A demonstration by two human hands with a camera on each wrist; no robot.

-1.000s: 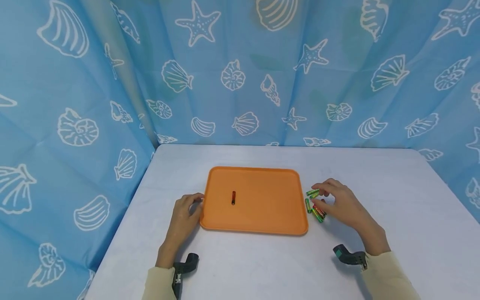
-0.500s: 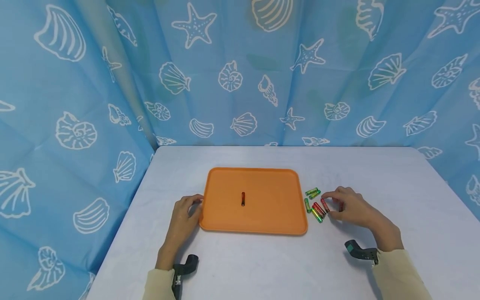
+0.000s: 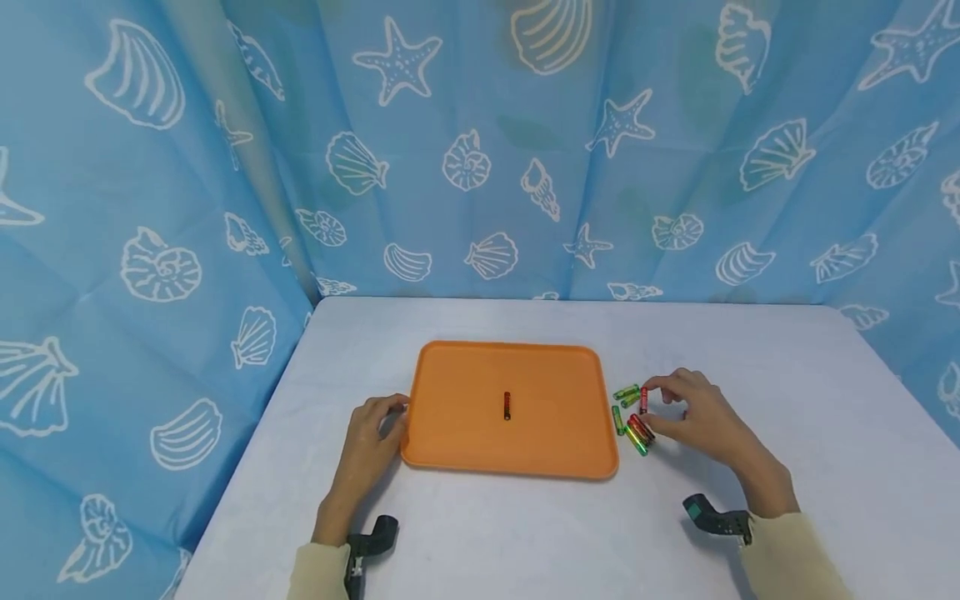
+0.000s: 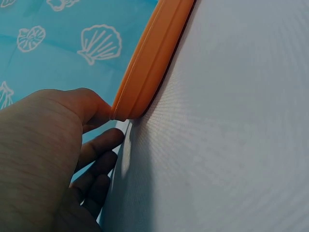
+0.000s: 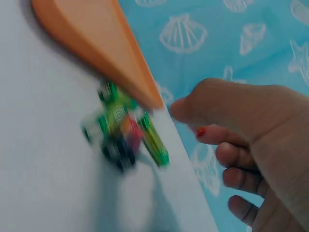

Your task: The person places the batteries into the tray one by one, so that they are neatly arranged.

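Observation:
My left hand point(image 3: 367, 446) is at the left edge of the orange tray point(image 3: 457, 454); its thumb touches the rim in the left wrist view, the other fingers loosely bent below. A small red-and-black battery point(image 3: 507, 406) lies on the tray near its middle. Right of the tray, my right hand point(image 3: 701, 421) pinches a red battery point(image 3: 643, 400) between thumb and index finger. Only a red bit of it shows in the right wrist view. Beside those fingertips lie several green batteries point(image 3: 617, 420) and some red ones point(image 3: 641, 428), blurred in the right wrist view.
A white cloth point(image 3: 510, 533) covers the table. Behind and to the left hangs a blue curtain point(image 3: 420, 200) with white shells and starfish. Each wrist bears a black camera mount, the left one point(image 3: 375, 537) and the right one point(image 3: 712, 517).
My right hand moved from the green batteries to a red one at the pile's right and has shifted it leftward. The battery on the tray has moved right. My left hand stayed put.

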